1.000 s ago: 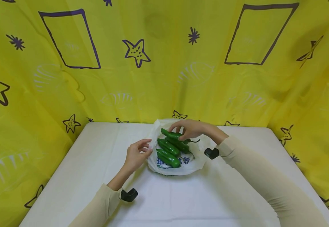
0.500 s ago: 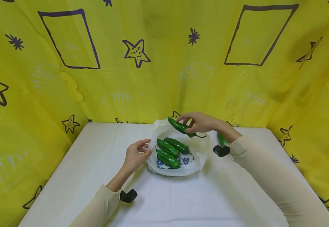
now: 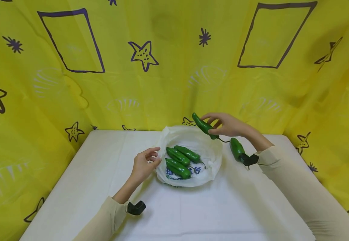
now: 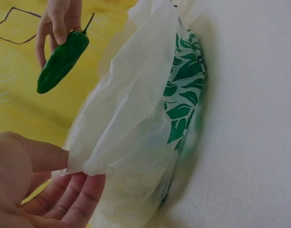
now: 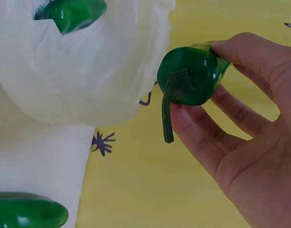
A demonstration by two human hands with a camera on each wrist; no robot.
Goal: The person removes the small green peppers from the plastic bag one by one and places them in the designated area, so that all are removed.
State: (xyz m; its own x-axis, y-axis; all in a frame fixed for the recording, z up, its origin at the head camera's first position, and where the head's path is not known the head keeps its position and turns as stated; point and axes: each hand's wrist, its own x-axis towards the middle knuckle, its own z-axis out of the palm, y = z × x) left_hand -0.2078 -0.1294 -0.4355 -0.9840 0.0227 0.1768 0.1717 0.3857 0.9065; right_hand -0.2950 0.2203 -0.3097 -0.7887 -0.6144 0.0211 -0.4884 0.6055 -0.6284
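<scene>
In the head view, my right hand (image 3: 228, 125) holds a green pepper (image 3: 204, 125) by its sides, raised above the far right rim of a white plastic bag (image 3: 213, 167). Its stem (image 5: 168, 114) points toward the right wrist camera. My left hand (image 3: 142, 166) pinches the bag's left rim between thumb and fingers, which the left wrist view shows close up (image 4: 50, 185). Inside the opened bag lie three green peppers (image 3: 179, 155) side by side. Another green pepper (image 3: 236, 147) rests on the table right of the bag, partly covered by the right wrist's camera.
A white cloth covers the table (image 3: 180, 214). Yellow curtain (image 3: 174, 87) with drawn stars hangs close behind the table and along both sides. Green leaf print (image 4: 186, 90) marks the bag's outside.
My right hand has lifted one pepper out of the bag and carried it up and to the right. The pepper on the table has come into view. My left hand stays at the rim.
</scene>
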